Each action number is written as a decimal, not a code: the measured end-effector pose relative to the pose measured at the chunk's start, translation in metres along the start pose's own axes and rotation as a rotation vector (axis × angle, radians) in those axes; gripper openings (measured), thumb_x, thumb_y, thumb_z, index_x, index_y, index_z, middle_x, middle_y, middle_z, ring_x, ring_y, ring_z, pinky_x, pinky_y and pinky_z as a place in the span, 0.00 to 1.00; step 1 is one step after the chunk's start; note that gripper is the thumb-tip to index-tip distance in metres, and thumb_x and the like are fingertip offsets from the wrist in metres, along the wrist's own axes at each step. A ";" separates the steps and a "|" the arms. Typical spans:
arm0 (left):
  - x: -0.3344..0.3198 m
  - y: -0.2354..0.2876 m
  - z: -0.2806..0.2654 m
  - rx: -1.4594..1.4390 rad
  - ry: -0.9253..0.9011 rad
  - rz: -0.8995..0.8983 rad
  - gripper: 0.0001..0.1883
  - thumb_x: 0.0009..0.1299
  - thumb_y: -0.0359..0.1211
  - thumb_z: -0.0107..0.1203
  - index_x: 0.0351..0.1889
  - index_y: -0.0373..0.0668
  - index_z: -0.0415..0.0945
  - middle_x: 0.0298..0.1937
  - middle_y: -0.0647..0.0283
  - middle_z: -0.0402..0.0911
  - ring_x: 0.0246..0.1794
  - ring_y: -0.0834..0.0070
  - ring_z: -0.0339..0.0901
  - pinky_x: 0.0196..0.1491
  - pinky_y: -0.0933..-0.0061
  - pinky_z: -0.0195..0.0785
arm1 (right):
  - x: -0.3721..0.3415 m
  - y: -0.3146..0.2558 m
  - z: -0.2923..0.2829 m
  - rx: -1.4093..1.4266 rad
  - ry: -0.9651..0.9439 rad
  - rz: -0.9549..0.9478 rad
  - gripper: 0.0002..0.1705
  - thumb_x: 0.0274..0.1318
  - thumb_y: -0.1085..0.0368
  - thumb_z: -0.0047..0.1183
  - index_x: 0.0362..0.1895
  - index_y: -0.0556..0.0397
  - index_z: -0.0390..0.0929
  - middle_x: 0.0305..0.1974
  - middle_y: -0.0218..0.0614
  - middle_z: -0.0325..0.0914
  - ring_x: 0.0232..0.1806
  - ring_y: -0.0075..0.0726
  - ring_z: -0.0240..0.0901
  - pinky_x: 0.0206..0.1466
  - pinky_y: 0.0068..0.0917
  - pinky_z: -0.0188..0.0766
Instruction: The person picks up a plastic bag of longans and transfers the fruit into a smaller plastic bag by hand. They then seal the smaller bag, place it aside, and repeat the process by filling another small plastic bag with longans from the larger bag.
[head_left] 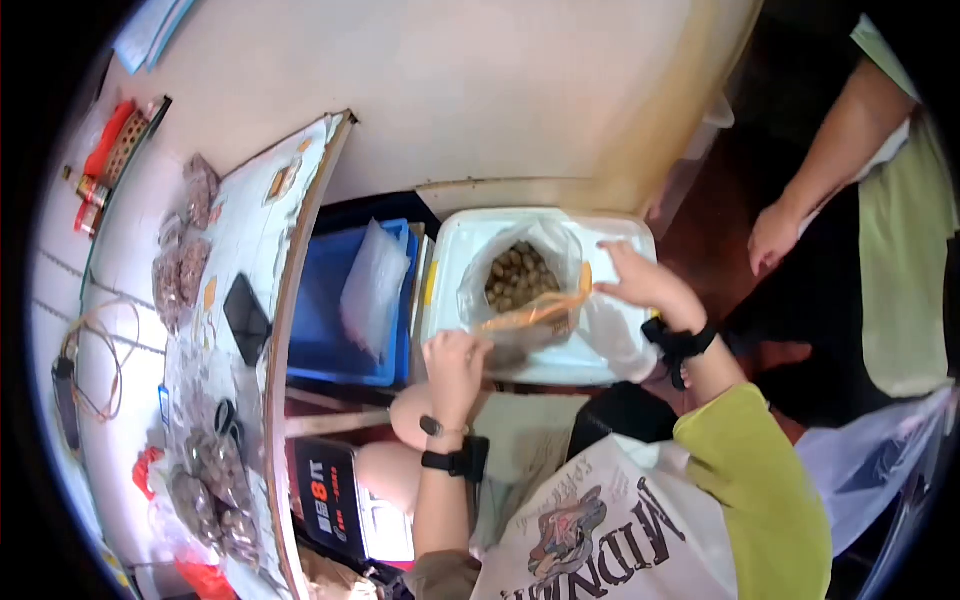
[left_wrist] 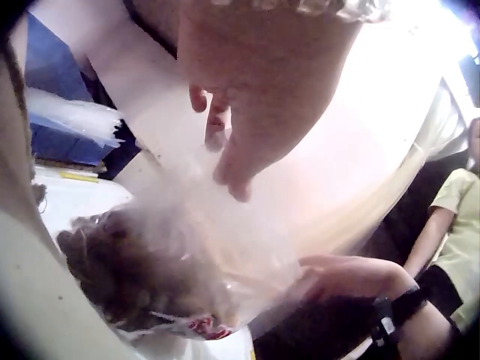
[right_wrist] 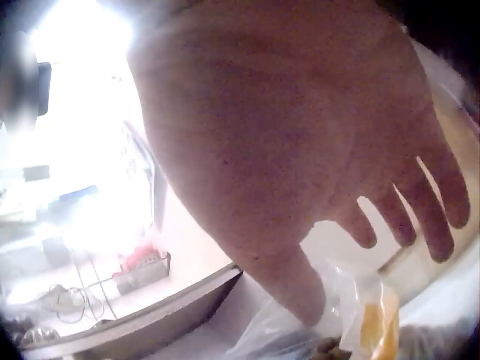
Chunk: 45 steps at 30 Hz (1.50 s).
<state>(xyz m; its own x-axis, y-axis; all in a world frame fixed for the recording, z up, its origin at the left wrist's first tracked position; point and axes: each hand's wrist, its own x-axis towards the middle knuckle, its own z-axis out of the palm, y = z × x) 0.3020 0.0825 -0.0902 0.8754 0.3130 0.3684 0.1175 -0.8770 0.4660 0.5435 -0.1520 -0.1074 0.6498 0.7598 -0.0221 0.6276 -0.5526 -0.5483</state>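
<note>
A clear plastic bag stands with its mouth spread wide on a white lid. Inside it lie several small, roundish brown pieces. An orange band crosses the near side of the bag's mouth. My left hand pinches the bag's rim at the left end of that band. On the right, my right hand has its fingers spread and fairly straight. Its thumb is right at the bag's rim in the right wrist view, where the palm fills much of the picture.
A blue crate holding a stack of clear plastic bags stands left of the lid. Farther left, a shelf bears a phone, scissors and filled bags. Another person's arm hangs at the right.
</note>
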 end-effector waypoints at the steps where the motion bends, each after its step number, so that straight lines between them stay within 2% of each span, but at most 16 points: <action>1: -0.002 0.005 -0.007 -0.054 0.111 0.017 0.03 0.61 0.31 0.59 0.28 0.43 0.79 0.30 0.62 0.78 0.39 0.63 0.72 0.49 0.63 0.58 | -0.012 -0.005 -0.015 -0.047 0.025 -0.017 0.38 0.53 0.52 0.60 0.63 0.58 0.62 0.57 0.60 0.65 0.58 0.63 0.66 0.60 0.43 0.67; 5: 0.008 0.030 -0.040 -0.274 0.344 0.000 0.04 0.62 0.27 0.60 0.29 0.35 0.77 0.30 0.57 0.76 0.33 0.61 0.72 0.40 0.65 0.64 | -0.068 -0.053 -0.063 -0.099 -0.021 0.040 0.31 0.56 0.55 0.57 0.60 0.59 0.67 0.56 0.54 0.67 0.56 0.56 0.68 0.60 0.36 0.66; 10: 0.033 0.055 -0.071 -0.649 0.534 -0.031 0.07 0.66 0.28 0.61 0.30 0.34 0.76 0.31 0.61 0.76 0.32 0.74 0.73 0.41 0.74 0.67 | -0.128 -0.076 -0.069 -0.027 -0.108 0.137 0.29 0.57 0.55 0.57 0.58 0.59 0.70 0.52 0.53 0.72 0.55 0.53 0.70 0.59 0.35 0.66; 12: 0.043 0.063 -0.080 -0.698 0.528 -0.018 0.07 0.66 0.28 0.61 0.30 0.34 0.76 0.31 0.63 0.76 0.34 0.77 0.73 0.42 0.76 0.68 | -0.140 -0.089 -0.084 -0.013 -0.282 0.146 0.28 0.57 0.53 0.55 0.56 0.59 0.72 0.46 0.52 0.77 0.51 0.54 0.74 0.55 0.36 0.69; 15: 0.055 0.063 -0.092 -0.656 0.506 0.112 0.07 0.66 0.28 0.62 0.31 0.34 0.77 0.31 0.65 0.77 0.34 0.80 0.73 0.42 0.79 0.67 | -0.151 -0.105 -0.090 -0.026 -0.141 0.110 0.26 0.58 0.54 0.54 0.54 0.58 0.73 0.42 0.51 0.78 0.47 0.52 0.76 0.52 0.37 0.70; 18: 0.056 0.057 -0.103 -0.705 0.567 0.051 0.06 0.66 0.29 0.62 0.32 0.36 0.78 0.31 0.67 0.78 0.34 0.82 0.73 0.41 0.79 0.67 | -0.173 -0.110 -0.089 -0.031 0.003 0.109 0.24 0.58 0.56 0.53 0.53 0.58 0.73 0.42 0.49 0.78 0.45 0.49 0.76 0.49 0.38 0.71; 20: 0.051 0.042 -0.108 -0.716 0.609 0.001 0.05 0.67 0.29 0.62 0.33 0.37 0.79 0.32 0.69 0.80 0.33 0.84 0.73 0.41 0.80 0.67 | -0.193 -0.099 -0.096 0.026 -0.120 0.105 0.22 0.58 0.58 0.54 0.53 0.56 0.73 0.41 0.47 0.79 0.43 0.48 0.77 0.46 0.37 0.72; 21: 0.042 0.047 -0.118 -0.728 0.600 -0.065 0.05 0.67 0.30 0.62 0.34 0.38 0.80 0.32 0.69 0.80 0.34 0.85 0.72 0.41 0.80 0.67 | -0.201 -0.078 -0.095 0.058 -0.205 0.066 0.20 0.60 0.61 0.53 0.53 0.57 0.72 0.35 0.41 0.79 0.37 0.38 0.76 0.43 0.31 0.73; 22: 0.037 0.030 -0.117 -0.725 0.603 -0.036 0.06 0.67 0.31 0.62 0.34 0.38 0.80 0.33 0.70 0.80 0.34 0.85 0.72 0.41 0.81 0.67 | -0.207 -0.053 -0.092 0.110 -0.382 0.229 0.20 0.60 0.62 0.53 0.54 0.55 0.72 0.36 0.38 0.80 0.36 0.32 0.76 0.41 0.28 0.72; 25: 0.019 0.014 -0.124 -0.668 0.592 -0.052 0.05 0.67 0.30 0.62 0.34 0.37 0.80 0.32 0.69 0.80 0.33 0.84 0.73 0.41 0.81 0.67 | -0.212 0.083 -0.034 0.342 -0.760 0.426 0.15 0.56 0.65 0.55 0.48 0.52 0.77 0.32 0.25 0.79 0.32 0.24 0.72 0.35 0.21 0.69; 26: 0.017 0.003 -0.123 -0.563 0.568 -0.052 0.05 0.67 0.29 0.62 0.34 0.36 0.80 0.32 0.68 0.80 0.33 0.83 0.73 0.41 0.80 0.67 | -0.208 0.149 0.005 0.170 -1.103 0.477 0.24 0.51 0.49 0.62 0.49 0.45 0.74 0.36 0.26 0.76 0.32 0.25 0.73 0.31 0.22 0.68; 28: 0.012 -0.008 -0.118 -0.457 0.558 -0.063 0.05 0.66 0.28 0.62 0.34 0.35 0.80 0.32 0.67 0.80 0.33 0.82 0.74 0.41 0.80 0.67 | -0.213 0.139 0.023 -0.045 -1.371 0.644 0.22 0.51 0.46 0.60 0.46 0.40 0.75 0.32 0.23 0.76 0.30 0.22 0.73 0.29 0.22 0.66; 30: 0.004 -0.021 -0.115 -0.323 0.466 -0.105 0.05 0.65 0.27 0.61 0.33 0.33 0.79 0.31 0.64 0.80 0.33 0.81 0.75 0.42 0.79 0.68 | -0.214 0.136 0.056 -0.013 -1.411 0.868 0.10 0.59 0.54 0.50 0.38 0.43 0.77 0.30 0.17 0.71 0.27 0.16 0.66 0.30 0.21 0.65; 32: -0.004 -0.036 -0.111 -0.303 0.473 -0.152 0.06 0.65 0.27 0.62 0.32 0.33 0.79 0.30 0.63 0.79 0.33 0.79 0.76 0.42 0.78 0.69 | -0.203 0.193 0.129 0.074 -1.503 0.615 0.15 0.60 0.56 0.49 0.49 0.44 0.77 0.37 0.19 0.75 0.32 0.18 0.69 0.35 0.21 0.67; 42: -0.008 -0.111 -0.064 -0.359 0.194 -0.481 0.04 0.60 0.23 0.63 0.29 0.33 0.78 0.26 0.63 0.76 0.30 0.75 0.70 0.37 0.77 0.62 | -0.222 0.136 0.224 0.433 -1.419 0.728 0.16 0.60 0.57 0.49 0.52 0.44 0.76 0.39 0.20 0.75 0.34 0.19 0.70 0.37 0.21 0.68; 45: -0.009 -0.116 -0.058 -0.453 0.126 -0.704 0.05 0.60 0.23 0.64 0.29 0.34 0.78 0.28 0.65 0.75 0.30 0.77 0.69 0.38 0.78 0.62 | -0.238 0.117 0.244 0.531 -1.422 0.751 0.17 0.60 0.58 0.49 0.52 0.45 0.76 0.40 0.20 0.76 0.34 0.19 0.70 0.37 0.22 0.68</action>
<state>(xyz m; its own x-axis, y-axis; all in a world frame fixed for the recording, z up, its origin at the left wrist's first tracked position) 0.2531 0.2024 -0.1005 0.6065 0.7933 -0.0540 0.3927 -0.2397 0.8879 0.3580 -0.3142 -0.3704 -0.3410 0.2499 -0.9062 -0.0119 -0.9651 -0.2616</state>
